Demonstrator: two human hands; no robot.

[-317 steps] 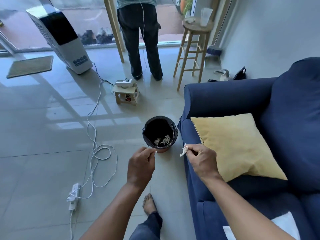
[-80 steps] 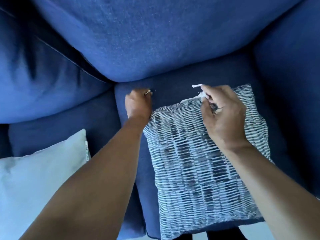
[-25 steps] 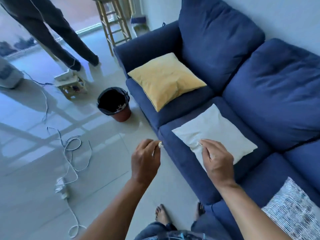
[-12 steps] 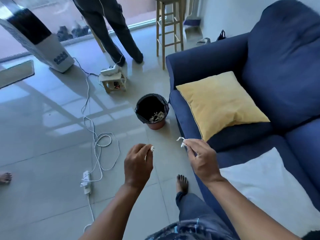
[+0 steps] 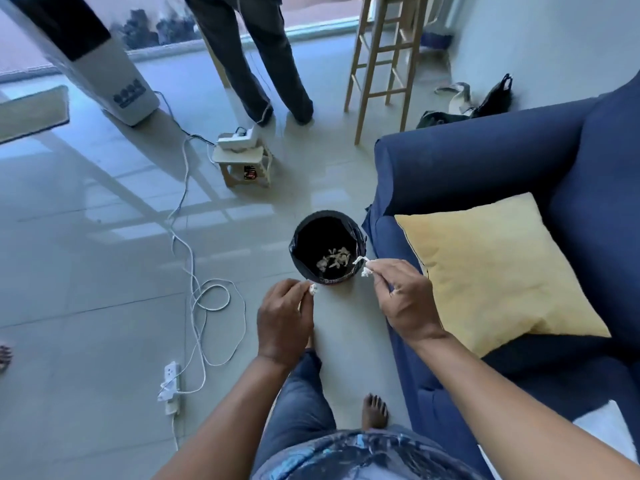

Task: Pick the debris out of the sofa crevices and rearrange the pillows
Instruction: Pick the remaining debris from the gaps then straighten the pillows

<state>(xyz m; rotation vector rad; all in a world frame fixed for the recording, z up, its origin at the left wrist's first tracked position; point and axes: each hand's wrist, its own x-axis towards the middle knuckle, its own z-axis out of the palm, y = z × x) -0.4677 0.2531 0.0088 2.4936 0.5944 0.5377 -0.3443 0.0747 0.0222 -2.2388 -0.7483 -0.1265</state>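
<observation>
My left hand pinches a small white scrap of debris just short of the bin's near rim. My right hand pinches a bigger white paper scrap at the bin's right rim. The small bin, lined with a black bag, stands on the floor by the blue sofa and holds several white scraps. A yellow pillow lies flat on the sofa's end seat. A corner of a white pillow shows at the lower right.
A person stands at the far window beside a wooden stool. A low stool with a power strip sits ahead, and white cables trail over the tiled floor. A tower cooler stands far left. My bare foot is by the sofa.
I have stepped closer to the bin. Both hands, still pinching their scraps, have reached its near rim, the right one over its edge.
</observation>
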